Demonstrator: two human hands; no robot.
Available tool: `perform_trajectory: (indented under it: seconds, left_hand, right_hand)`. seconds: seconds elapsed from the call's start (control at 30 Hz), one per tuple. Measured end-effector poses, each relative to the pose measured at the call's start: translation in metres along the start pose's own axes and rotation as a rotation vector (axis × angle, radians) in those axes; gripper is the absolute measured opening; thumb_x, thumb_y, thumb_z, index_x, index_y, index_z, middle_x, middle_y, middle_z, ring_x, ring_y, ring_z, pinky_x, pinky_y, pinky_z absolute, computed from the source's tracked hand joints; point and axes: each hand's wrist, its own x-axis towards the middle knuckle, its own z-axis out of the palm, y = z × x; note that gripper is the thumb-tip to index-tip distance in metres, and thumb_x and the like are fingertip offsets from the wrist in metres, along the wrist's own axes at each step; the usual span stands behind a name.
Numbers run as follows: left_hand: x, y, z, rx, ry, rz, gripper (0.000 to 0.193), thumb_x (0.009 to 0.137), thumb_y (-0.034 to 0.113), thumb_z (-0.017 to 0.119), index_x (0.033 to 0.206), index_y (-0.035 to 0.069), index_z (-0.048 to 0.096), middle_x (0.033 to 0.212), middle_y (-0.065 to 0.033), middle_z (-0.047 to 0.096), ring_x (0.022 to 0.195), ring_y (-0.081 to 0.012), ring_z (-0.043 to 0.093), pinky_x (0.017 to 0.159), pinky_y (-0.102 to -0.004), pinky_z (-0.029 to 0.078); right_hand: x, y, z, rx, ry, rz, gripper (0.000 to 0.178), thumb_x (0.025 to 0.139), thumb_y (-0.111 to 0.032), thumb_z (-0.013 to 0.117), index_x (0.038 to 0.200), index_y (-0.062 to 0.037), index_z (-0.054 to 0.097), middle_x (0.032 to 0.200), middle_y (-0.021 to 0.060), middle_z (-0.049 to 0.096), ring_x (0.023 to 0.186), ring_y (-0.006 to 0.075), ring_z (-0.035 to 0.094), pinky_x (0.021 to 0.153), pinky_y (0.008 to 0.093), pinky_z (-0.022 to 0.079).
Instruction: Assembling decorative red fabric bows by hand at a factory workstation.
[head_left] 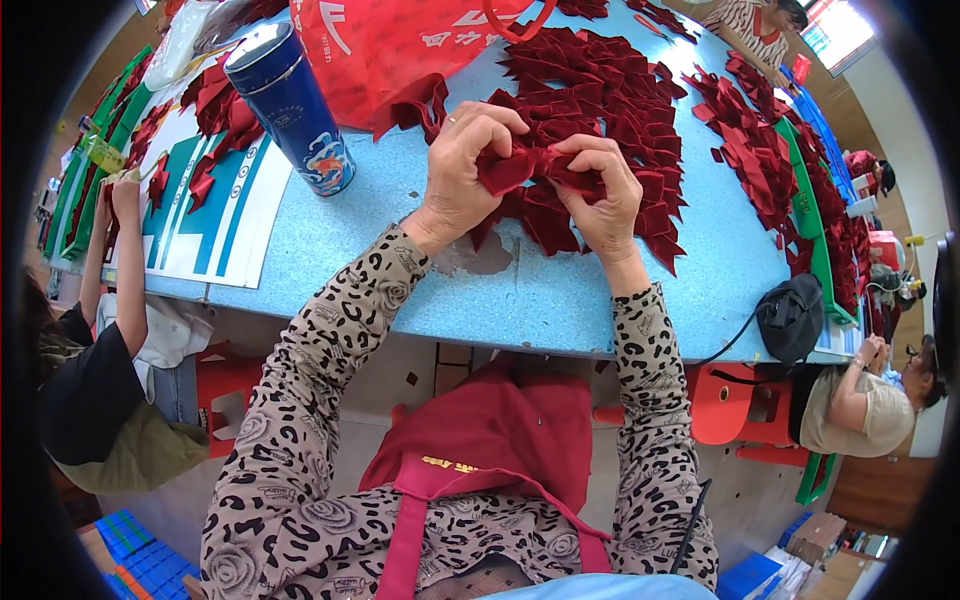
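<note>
A dark red velvet bow [507, 174] is held up over the near part of the blue table. My left hand [462, 165] pinches its left loop between thumb and fingers. On the other side my right hand [608, 195] is closed on the right loop, fingers curled over it. The bow's middle lies between my two thumbs, and its tails hang below. Right behind the hands spreads a big pile of similar dark red bows [625, 110], partly hidden by my fingers.
A blue tumbler [290, 110] stands left of my hands, beside a red bag [385, 55]. More bows and green trays [812, 215] line the right side. A black pouch [790, 318] sits at the table's right edge. Co-workers [110, 370] sit on both sides.
</note>
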Motion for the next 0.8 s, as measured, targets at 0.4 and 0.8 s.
perform_trajectory:
  seconds: [0.4,0.8]
  left_hand:
    - [-0.002,-0.007,-0.012,-0.94,-0.123,-0.921,0.023,0.092,0.02,0.057,0.103,0.0,0.061,0.094,-0.0064,0.067,0.079,-0.0126,0.063,0.069,-0.0251,0.05]
    - [-0.01,-0.015,-0.014,-0.805,-0.164,-0.956,0.017,0.091,0.018,0.061,0.096,0.002,0.065,0.087,-0.0015,0.067,0.077,-0.0073,0.061,0.07,-0.0214,0.048]
  right_hand:
    - [-0.013,0.0,0.006,0.154,0.005,0.424,0.019,0.093,-0.017,0.059,0.086,0.0007,0.061,0.062,-0.0013,0.056,0.059,0.0031,0.048,0.053,0.0215,0.038]
    - [-0.015,-0.002,0.008,0.084,-0.133,0.366,0.017,0.091,-0.015,0.061,0.086,0.0006,0.061,0.065,-0.0003,0.059,0.06,0.0044,0.051,0.055,0.022,0.04]
